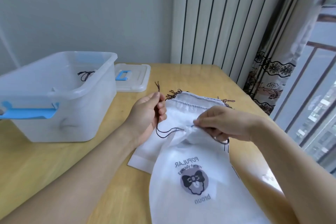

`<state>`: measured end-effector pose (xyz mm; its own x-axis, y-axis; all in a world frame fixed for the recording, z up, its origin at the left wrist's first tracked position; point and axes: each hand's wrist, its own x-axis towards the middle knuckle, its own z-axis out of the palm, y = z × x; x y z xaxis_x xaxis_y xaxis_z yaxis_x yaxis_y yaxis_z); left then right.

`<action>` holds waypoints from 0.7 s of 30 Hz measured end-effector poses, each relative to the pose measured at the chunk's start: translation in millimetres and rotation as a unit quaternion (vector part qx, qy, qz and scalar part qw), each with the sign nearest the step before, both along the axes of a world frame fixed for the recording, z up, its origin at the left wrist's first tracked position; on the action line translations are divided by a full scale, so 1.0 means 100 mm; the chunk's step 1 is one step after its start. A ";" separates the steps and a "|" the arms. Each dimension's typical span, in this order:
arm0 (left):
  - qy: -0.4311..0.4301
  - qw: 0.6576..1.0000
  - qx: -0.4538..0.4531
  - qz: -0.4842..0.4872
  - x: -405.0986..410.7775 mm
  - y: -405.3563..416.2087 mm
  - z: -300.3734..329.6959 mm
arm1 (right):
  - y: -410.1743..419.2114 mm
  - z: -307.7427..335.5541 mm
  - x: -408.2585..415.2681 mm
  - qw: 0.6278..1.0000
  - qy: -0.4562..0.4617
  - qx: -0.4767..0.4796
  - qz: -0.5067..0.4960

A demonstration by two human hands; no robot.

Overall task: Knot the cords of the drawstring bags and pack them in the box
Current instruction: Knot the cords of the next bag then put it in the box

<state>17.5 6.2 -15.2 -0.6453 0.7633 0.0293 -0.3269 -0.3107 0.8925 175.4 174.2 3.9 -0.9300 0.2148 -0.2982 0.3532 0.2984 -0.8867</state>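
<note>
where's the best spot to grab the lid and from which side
Take the lid by its blue handle, coming from above. It lies flat on the table behind the box, with the handle on top as the one raised part to curl fingers round.

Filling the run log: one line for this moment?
step: cinching printed bag | left hand: grip on cord | right hand: pinches bag mouth | box: one knotted cord visible inside | lid: off

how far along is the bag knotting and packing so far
Done: one knotted cord shows inside the box. In hand: left hand pulls a cord while right hand pinches the printed bag's neck. Left: bags underneath, lid off.
</note>
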 end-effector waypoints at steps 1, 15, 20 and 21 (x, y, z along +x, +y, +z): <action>0.028 1.000 -0.009 -0.008 0.02 -0.01 -0.01 | -0.05 -0.01 0.00 0.999 -0.013 0.023 0.029; 0.104 0.983 -0.123 -0.085 0.47 0.03 0.00 | -0.46 -0.10 -0.26 0.934 0.352 -0.025 -0.063; -0.020 0.981 -0.063 -0.184 0.46 -0.01 0.03 | -0.45 -0.14 -0.28 0.946 0.304 -0.071 -0.086; -0.012 0.981 -0.060 -0.184 0.45 -0.02 0.03 | -0.46 -0.13 -0.28 0.948 0.294 -0.078 -0.089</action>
